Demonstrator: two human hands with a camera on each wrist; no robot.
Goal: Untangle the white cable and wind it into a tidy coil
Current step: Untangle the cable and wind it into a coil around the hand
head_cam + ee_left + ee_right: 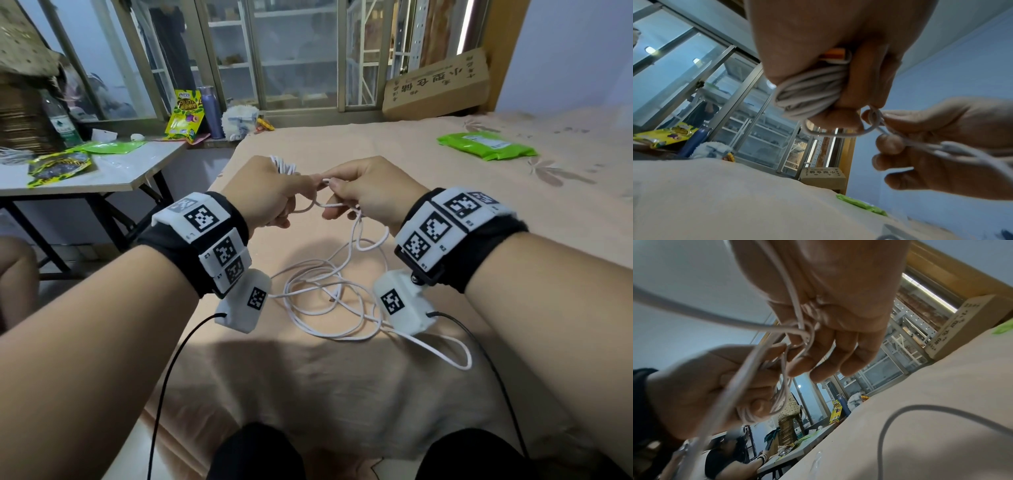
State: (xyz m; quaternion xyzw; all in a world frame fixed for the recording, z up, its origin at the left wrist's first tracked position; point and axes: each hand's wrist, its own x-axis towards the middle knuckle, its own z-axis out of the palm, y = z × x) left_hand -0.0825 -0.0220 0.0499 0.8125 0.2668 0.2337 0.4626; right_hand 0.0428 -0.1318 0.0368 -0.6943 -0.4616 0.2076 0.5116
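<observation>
The white cable [325, 291] lies in loose tangled loops on the peach bedsheet [479, 222] below my wrists, and one strand rises to both hands. Held above the bed, my left hand [291, 200] grips a bundle of wound turns [809, 94] in its fist, with an orange-and-white plug [835, 56] tucked against the palm. Just to its right, my right hand [330, 192] pinches the strand between thumb and forefinger. A small loop [873, 123] sits around my left fingertip. In the right wrist view the strand [795, 308] runs down my right palm to the left hand [715, 386].
A grey folding table [113, 171] with snack bags and a bottle stands at the left. A green packet [486, 145] lies on the bed's far right, and a cardboard box [438, 85] leans by the window. Black sensor leads [171, 370] hang from both wrists. Another person's arm [17, 274] shows at the left.
</observation>
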